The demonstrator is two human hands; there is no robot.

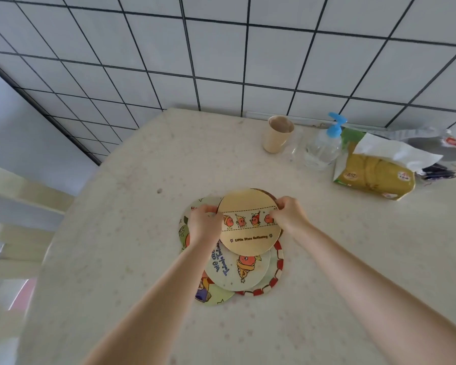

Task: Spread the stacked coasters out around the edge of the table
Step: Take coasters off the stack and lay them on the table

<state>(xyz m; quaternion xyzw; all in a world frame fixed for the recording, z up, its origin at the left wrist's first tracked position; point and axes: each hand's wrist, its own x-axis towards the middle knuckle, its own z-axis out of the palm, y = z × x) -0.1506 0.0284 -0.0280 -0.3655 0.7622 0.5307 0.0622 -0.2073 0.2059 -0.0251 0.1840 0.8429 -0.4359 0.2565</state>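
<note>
Several round cartoon-printed coasters lie in a loose, fanned pile in the middle of the cream table [132, 233]. On top is a yellow coaster [249, 239] with a band of small orange figures. My left hand [204, 223] grips its left edge and my right hand [287, 214] grips its right edge. Below it a pale coaster with blue lettering [237, 270] shows, then a red-and-white rimmed coaster [275, 272] at the right. A greenish coaster [213, 296] pokes out at the near left. More coasters peek out behind my left hand.
At the table's far right stand a beige cup [277, 134], a clear pump bottle with a blue top [324, 143] and a yellow tissue pack [374, 172]. A tiled wall rises behind. The rounded table edge curves along the left, with a pale chair [19, 196] beyond it.
</note>
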